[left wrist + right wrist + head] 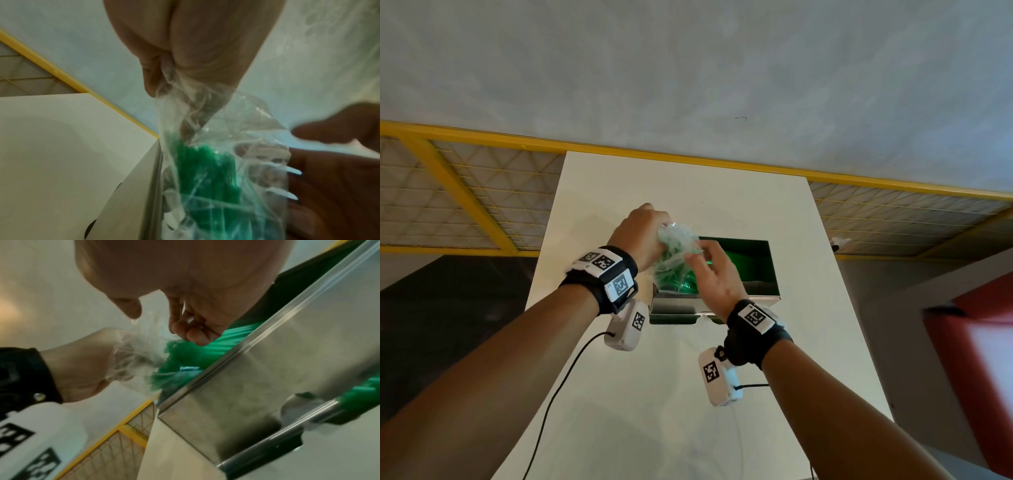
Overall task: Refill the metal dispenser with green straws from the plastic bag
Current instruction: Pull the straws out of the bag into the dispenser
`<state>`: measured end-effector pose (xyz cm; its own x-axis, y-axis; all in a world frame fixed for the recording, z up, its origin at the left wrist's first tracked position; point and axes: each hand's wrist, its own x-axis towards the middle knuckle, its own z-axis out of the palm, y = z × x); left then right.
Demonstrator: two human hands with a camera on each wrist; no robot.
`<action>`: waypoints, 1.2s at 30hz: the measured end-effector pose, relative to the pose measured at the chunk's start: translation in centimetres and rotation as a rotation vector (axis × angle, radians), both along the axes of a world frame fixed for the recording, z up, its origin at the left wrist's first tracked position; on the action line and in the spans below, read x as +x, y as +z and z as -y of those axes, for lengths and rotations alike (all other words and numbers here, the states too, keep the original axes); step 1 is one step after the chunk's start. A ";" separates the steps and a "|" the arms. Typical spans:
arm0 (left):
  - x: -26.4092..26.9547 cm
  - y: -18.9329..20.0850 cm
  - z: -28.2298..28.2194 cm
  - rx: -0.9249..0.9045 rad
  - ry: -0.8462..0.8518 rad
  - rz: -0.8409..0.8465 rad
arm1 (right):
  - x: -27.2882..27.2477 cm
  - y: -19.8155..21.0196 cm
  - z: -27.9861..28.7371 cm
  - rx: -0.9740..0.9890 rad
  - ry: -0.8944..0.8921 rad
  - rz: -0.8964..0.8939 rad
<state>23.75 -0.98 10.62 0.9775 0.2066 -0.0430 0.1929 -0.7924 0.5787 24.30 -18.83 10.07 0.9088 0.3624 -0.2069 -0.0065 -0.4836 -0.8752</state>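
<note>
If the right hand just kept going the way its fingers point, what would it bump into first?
Probably the plastic bag of green straws. The right hand points up and left at it, fingertips right at the crinkled plastic. The left hand holds the bag's far side. Depth is hard to judge.

White bench backs onto a yellow-framed wire mesh fence. Grey wall beyond it. Red panel at right edge, dark floor at left.
</note>
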 end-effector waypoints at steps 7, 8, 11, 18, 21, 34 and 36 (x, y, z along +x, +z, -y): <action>-0.3 -0.5 -0.5 0.022 0.064 -0.034 | 3.0 -1.9 3.4 -0.434 0.222 0.206; -0.3 -0.6 -0.4 0.021 0.066 -0.033 | 3.3 -2.1 3.4 -0.490 0.295 0.219; -0.2 -0.6 -0.6 -0.008 0.079 -0.028 | 4.1 -2.5 2.9 -0.578 0.407 0.222; -0.6 0.2 -1.5 -0.152 0.188 -0.007 | 5.6 -3.3 2.1 -0.668 0.515 0.307; -0.8 1.0 -1.5 -0.182 0.209 0.024 | 5.7 -3.3 2.1 -0.681 0.520 0.337; -1.8 3.5 -3.3 -0.299 0.347 0.207 | 5.2 -3.1 2.3 -0.721 0.504 0.340; -2.1 3.6 -4.0 -0.337 0.371 0.224 | 5.2 -2.9 2.3 -0.733 0.511 0.333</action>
